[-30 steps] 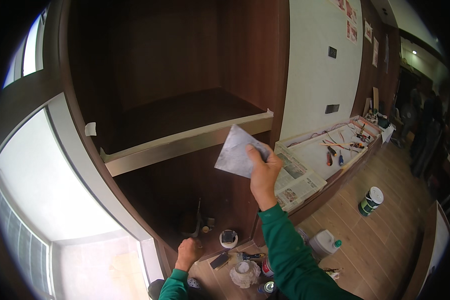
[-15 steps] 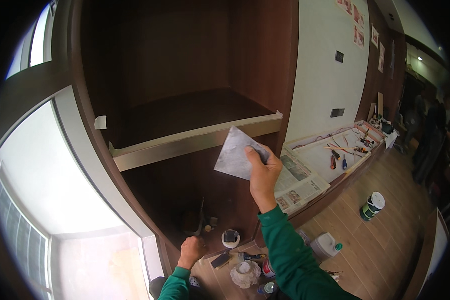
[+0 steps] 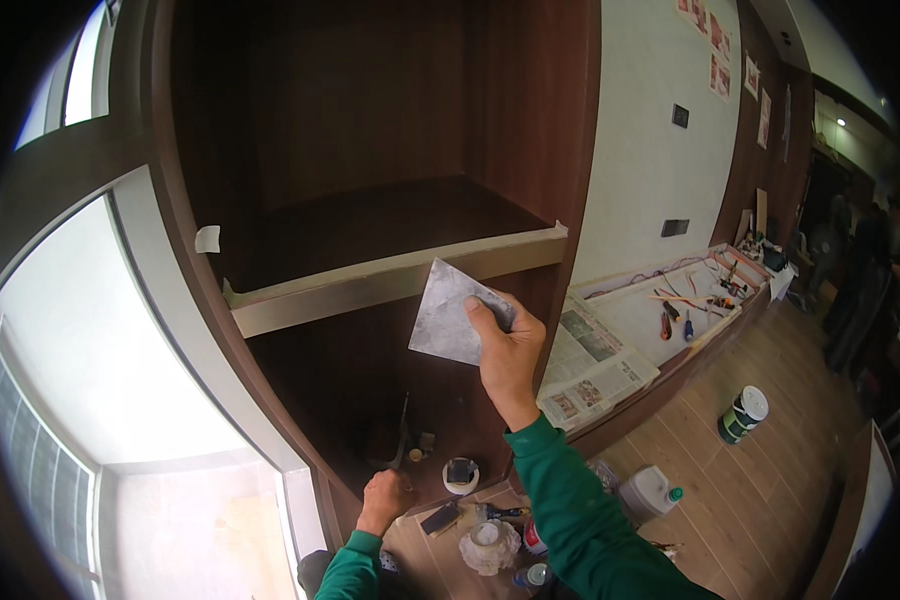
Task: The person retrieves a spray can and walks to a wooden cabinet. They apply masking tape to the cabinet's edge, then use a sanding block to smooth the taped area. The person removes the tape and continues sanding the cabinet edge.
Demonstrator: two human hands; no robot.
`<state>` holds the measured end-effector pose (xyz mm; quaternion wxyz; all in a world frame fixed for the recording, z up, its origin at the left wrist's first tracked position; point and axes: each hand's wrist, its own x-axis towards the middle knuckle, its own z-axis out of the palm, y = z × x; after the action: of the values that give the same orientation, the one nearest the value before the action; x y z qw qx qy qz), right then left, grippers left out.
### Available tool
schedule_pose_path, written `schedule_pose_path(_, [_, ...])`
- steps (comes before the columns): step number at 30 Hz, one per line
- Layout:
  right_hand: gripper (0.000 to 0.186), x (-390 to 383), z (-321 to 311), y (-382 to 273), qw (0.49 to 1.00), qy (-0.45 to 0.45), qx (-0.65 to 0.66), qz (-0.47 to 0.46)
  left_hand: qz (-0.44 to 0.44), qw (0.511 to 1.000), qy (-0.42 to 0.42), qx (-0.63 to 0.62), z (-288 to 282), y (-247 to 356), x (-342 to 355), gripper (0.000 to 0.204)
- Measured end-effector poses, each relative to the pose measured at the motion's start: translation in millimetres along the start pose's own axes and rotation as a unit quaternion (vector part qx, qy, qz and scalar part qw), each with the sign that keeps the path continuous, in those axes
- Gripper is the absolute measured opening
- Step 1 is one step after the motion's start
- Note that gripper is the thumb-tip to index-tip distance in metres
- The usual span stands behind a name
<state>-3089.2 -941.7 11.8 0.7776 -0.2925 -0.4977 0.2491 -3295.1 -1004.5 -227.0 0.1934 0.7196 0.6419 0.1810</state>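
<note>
My right hand (image 3: 510,345) pinches a thin grey square sheet (image 3: 450,315), thumb on the near face and fingers behind. Its surface is mottled, like sandpaper or a flat scraper plate; I cannot tell which. The sheet is held up in front of the pale strip (image 3: 370,290) on the front edge of the dark wooden cabinet's shelf (image 3: 360,220). Whether they touch is unclear. Lower down, my left hand (image 3: 386,497) is closed at the front edge of the cabinet's bottom compartment. What its fingers grip, if anything, is hidden. A thin dark upright thing (image 3: 402,440) shows just behind it.
On the floor are a wide brush (image 3: 440,518), a plastic-wrapped container (image 3: 490,546), a white jug with green cap (image 3: 650,493) and a bucket (image 3: 744,414). Newspaper (image 3: 595,365) and screwdrivers (image 3: 666,325) lie on the low ledge at right. A bright window (image 3: 110,340) is at left.
My right hand has moved slightly left with the grey sheet, bringing it further along the shelf strip. My left hand stays where it was.
</note>
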Motion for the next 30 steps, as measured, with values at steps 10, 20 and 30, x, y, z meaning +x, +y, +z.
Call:
schedule_pose_path(10, [0.019, -2, 11, -6, 1.000, -0.020, -0.013, -0.019, 0.002, 1.000, 0.007, 0.011, 1, 3, 1, 0.022])
schedule_pose_path(20, [0.021, -4, 7, -5, 0.999, -0.008, -0.022, -0.025, 0.007, 1.000, 0.012, 0.016, -1, 2, 0, 0.023])
schedule_pose_path(30, [0.023, -10, 29, -8, 0.998, -0.052, -0.015, -0.021, 0.031, 0.999, 0.015, 0.001, -1, -5, -2, 0.022])
